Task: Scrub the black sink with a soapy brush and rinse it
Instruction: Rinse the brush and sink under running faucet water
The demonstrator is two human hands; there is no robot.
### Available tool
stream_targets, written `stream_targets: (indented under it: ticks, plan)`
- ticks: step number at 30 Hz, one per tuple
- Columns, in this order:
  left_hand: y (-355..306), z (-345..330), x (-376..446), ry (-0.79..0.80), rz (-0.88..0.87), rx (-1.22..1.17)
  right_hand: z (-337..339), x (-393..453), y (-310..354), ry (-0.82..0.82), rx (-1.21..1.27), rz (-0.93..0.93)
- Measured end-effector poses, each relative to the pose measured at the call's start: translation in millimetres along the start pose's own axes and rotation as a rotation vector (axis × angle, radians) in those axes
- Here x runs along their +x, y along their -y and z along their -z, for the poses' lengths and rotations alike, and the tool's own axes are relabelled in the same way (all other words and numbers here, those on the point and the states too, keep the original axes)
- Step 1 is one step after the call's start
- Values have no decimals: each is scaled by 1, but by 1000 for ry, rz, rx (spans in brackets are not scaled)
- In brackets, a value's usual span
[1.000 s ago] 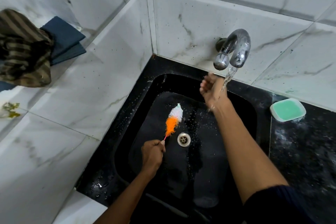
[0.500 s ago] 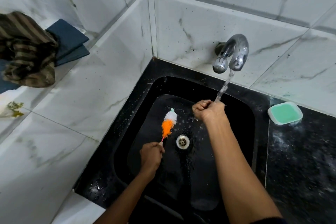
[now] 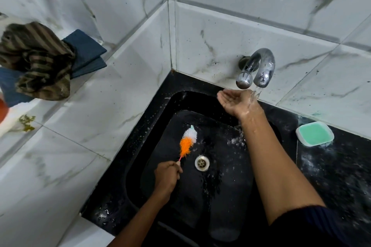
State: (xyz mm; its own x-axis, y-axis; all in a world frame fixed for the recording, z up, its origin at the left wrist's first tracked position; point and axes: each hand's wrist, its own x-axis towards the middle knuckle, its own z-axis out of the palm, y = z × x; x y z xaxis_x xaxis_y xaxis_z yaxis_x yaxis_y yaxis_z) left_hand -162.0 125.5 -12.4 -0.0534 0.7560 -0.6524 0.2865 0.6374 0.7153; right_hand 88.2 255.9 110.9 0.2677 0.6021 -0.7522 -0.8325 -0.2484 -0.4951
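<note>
1. The left hand (image 3: 168,174) is gripping the brush (image 3: 187,142), its bristles lying beyond the fingers on the sink (image 3: 226,186) floor.
2. The right hand (image 3: 234,101) is cupping, fingers relaxed, under the running tap (image 3: 259,68).
3. Risk: deflected water is likely splashing onto the counter.

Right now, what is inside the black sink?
The brush held by the left hand, the metal drain and splashed water. The right arm covers the sink's right side.
</note>
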Motion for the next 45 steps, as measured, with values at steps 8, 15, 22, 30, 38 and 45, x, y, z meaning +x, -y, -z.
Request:
stream_targets:
  ticks: [8, 15, 22, 30, 38, 45]
  plan:
    - [5, 3, 0, 12, 21, -11, 47, 10, -54, -158, 200, -128]
    - [7, 6, 4, 13, -9, -8, 16, 15, -48, -157, 284, -23]
    - [5, 4, 2, 10, 3, -12, -51, -11, -41, 322, -42, -113]
    - [5, 4, 0, 16, 21, -10, 27, 13, -55, -45, 325, -129]
    - [3, 1, 0, 24, 7, 10, 26, 16, -57, -92, 298, -37]
    - [5, 4, 4, 9, 0, 19, -50, -22, -73, 412, -277, -192]
